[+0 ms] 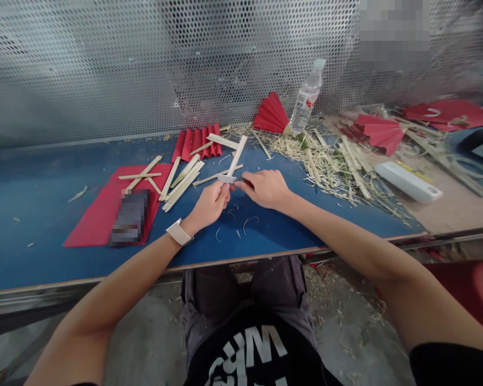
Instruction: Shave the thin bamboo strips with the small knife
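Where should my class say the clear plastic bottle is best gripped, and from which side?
Probably around the middle of the bottle, at its label, coming from the front, above the pale shavings. Its tall, slim body suits a wraparound hold. The perforated panel lies behind it and the pleated red paper sits close on its left, so the front looks freest.

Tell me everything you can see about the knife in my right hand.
The knife has a short, flat, pale grey blade that looks like metal, and a dark handle mostly hidden in your right hand. The blade points left, lying crosswise over the pale strip right by your left hand, above the blue table. Whether its edge bites into the strip is too small to tell.
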`<state>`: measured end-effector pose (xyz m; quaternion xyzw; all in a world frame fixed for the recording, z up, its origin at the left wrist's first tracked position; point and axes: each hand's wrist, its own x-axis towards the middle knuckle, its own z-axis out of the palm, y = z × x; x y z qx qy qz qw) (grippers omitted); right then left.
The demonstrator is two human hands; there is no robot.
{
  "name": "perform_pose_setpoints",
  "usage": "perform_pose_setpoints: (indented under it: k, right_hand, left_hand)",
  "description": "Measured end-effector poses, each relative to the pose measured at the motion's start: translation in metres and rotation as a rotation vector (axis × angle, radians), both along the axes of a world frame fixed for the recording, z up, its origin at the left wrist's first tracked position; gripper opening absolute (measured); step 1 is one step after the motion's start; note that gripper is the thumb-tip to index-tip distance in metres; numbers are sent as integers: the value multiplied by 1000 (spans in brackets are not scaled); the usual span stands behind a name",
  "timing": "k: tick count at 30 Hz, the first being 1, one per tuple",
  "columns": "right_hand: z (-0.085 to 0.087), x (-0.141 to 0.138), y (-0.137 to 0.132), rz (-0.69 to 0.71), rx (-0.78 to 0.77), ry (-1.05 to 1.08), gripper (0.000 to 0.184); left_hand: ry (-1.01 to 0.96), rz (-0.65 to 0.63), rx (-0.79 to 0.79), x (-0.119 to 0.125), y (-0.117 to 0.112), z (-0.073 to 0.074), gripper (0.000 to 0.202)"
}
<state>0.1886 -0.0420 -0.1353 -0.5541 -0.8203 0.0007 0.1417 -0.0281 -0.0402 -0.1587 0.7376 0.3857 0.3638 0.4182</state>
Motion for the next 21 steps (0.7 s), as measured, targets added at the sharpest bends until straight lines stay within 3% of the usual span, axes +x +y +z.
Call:
perform_pose_setpoints:
  k: [6, 11, 14, 17, 21]
  right_hand:
    - [1, 12, 16, -108, 20, 74, 58]
    - [1, 57, 53, -336, 83, 178, 63]
    - [-1, 80, 63, -395, 154, 256, 64]
    - [0, 90, 60, -304, 207, 283, 67]
    - [10, 88, 46, -18, 215, 103, 64]
  left_hand:
    - [59, 8, -8, 1, -7, 1, 29]
    - [80, -33, -41, 5, -11, 3, 28]
    - [37, -23, -96, 5, -9, 5, 26]
    - [14, -21, -128, 4, -7, 6, 25]
    - [47, -22, -110, 1, -4, 5, 20]
